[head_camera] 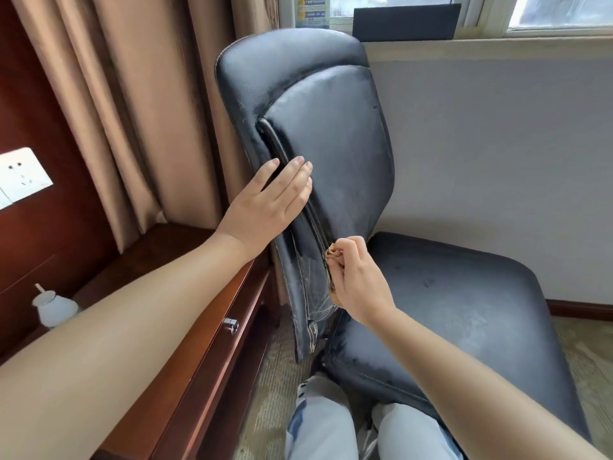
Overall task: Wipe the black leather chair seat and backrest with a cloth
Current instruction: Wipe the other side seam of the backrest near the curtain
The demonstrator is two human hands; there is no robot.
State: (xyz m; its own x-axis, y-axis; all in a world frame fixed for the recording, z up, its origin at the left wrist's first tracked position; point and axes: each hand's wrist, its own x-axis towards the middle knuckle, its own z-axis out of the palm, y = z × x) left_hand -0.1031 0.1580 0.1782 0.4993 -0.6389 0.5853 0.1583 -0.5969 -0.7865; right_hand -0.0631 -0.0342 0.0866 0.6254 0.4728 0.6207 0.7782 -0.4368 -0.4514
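right hand (356,277) pinches cloth (333,255) on backrest (331,144) seam | left hand (268,200) flat, bracing above | seat (464,310) below streaky, probably unfinished

Carpeted floor (275,386) below both hands bears black chair (431,327). Wooden desk (185,327) under left forearm holds white pot (54,308).

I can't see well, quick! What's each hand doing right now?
Left hand: open, fingers straight, flat against the backrest.
Right hand: closed, pinching a small tan cloth at the backrest's lower edge.
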